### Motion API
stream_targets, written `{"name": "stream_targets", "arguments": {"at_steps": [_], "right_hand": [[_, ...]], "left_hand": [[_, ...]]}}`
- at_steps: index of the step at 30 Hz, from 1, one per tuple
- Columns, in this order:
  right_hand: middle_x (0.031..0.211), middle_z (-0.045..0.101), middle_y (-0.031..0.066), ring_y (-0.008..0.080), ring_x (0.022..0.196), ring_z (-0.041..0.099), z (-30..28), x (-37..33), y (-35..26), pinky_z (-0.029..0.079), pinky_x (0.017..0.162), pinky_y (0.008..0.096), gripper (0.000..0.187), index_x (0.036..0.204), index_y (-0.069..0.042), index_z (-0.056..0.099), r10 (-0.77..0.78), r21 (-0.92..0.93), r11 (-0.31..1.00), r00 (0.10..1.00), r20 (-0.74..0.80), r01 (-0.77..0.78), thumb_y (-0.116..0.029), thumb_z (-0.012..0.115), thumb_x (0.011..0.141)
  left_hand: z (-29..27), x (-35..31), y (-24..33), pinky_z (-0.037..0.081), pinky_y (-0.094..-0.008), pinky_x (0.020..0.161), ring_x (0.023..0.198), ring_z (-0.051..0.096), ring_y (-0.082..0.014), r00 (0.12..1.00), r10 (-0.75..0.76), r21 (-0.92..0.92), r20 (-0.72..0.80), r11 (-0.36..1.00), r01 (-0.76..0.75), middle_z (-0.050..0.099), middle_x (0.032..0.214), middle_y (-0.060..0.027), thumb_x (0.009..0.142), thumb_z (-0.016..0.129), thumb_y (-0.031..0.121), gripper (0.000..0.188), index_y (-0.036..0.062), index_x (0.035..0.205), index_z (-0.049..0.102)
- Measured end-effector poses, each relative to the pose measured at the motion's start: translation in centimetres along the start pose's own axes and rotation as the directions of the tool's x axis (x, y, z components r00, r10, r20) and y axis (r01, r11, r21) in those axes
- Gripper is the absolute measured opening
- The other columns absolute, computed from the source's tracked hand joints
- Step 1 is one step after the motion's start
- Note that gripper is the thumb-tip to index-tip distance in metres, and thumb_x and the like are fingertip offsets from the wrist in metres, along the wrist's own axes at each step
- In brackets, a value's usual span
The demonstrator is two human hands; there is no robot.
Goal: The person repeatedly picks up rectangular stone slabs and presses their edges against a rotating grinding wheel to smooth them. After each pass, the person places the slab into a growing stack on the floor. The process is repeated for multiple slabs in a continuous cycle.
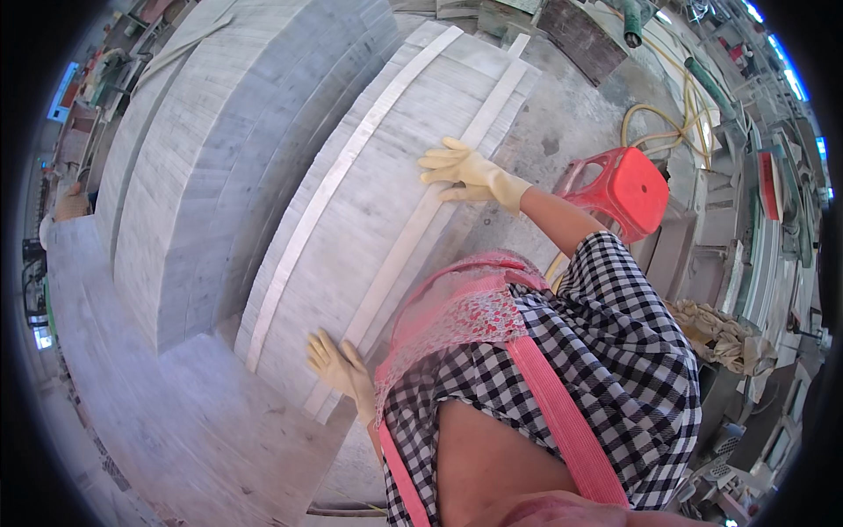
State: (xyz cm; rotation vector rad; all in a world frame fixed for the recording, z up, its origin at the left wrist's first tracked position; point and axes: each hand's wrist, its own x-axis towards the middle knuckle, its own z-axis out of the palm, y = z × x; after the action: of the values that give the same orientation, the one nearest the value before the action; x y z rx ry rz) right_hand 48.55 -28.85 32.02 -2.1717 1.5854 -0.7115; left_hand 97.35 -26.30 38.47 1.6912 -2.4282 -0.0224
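A row of grey-white stone pieces, marble-like [338, 228], lies in front of me. Two pale narrow strips run along its top: a far strip [360, 136] and a near strip [395, 255]. My left hand [340, 367], in a cream rubber glove, lies with fingers apart at the row's lower left end, beside the near strip. Further up, my right hand [465, 173], gloved alike, rests with spread fingers on the row's top at the near strip. Neither hand shows anything held in it.
Taller stacks of grey stone pieces [219, 176] stand left of the row, on a pale surface [176, 430]. A red plastic stool [628, 193] stands to my right. Beyond it, a yellow hose [650, 110] coils on the floor. Crumpled cloth or paper [724, 338] lies at the far right.
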Motion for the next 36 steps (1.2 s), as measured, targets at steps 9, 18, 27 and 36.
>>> {"name": "stream_targets", "arguments": {"at_steps": [9, 18, 27, 36], "right_hand": [[0.146, 0.055, 0.0155, 0.0357, 0.139, 0.046, -0.2, 0.3, -4.0, 0.03, 0.119, 0.0476, 0.045, 0.133, -0.012, 0.063, 0.114, 0.022, 0.993, 0.97, -0.213, -0.112, -0.021, 0.071, 0.089], [0.114, 0.069, 0.0195, 0.0382, 0.109, 0.063, 3.1, -15.9, -6.0, 0.05, 0.095, 0.0435, 0.038, 0.126, -0.01, 0.067, 0.632, 0.258, 0.775, 0.716, -0.297, -0.578, -0.02, 0.067, 0.089], [0.1, 0.071, 0.0213, 0.0394, 0.097, 0.067, 3.7, -38.8, 6.4, 0.052, 0.085, 0.0462, 0.035, 0.105, -0.005, 0.072, 0.848, 0.141, 0.451, 0.472, 0.241, -0.881, -0.035, 0.059, 0.091], [0.103, 0.07, 0.0169, 0.0267, 0.096, 0.069, -21.2, -54.8, 21.9, 0.052, 0.086, 0.0359, 0.039, 0.111, 0.001, 0.07, 0.911, 0.569, 0.227, 0.379, 0.164, -0.791, -0.033, 0.059, 0.096]], "left_hand": [[1.0, 0.2, -1.1, 0.026, -0.0555, 0.117, 0.136, 0.044, -0.0466, 1.0, -0.008, 0.0, -0.003, 1.0, 0.008, 0.047, 0.148, -0.0294, 0.103, 0.051, 0.032, 0.054, -0.0026, 0.145, 0.048], [1.5, -0.3, 0.6, 0.031, -0.0567, 0.114, 0.13, 0.048, -0.0484, 0.986, -0.051, -0.178, -0.16, 0.984, 0.023, 0.054, 0.14, -0.0303, 0.103, 0.05, 0.027, 0.047, -0.0052, 0.136, 0.056], [0.7, 1.0, 20.4, 0.041, -0.0493, 0.108, 0.124, 0.056, -0.0441, 0.987, 0.012, -0.569, -0.158, 0.816, -0.101, 0.063, 0.128, -0.0268, 0.101, 0.048, 0.006, 0.031, -0.0088, 0.124, 0.064], [0.7, 7.5, 66.6, 0.046, -0.0462, 0.105, 0.117, 0.063, -0.0376, 0.919, 0.393, -0.639, -0.019, 0.702, -0.313, 0.069, 0.119, -0.0218, 0.099, 0.052, 0.005, 0.024, -0.0029, 0.115, 0.069]]}}
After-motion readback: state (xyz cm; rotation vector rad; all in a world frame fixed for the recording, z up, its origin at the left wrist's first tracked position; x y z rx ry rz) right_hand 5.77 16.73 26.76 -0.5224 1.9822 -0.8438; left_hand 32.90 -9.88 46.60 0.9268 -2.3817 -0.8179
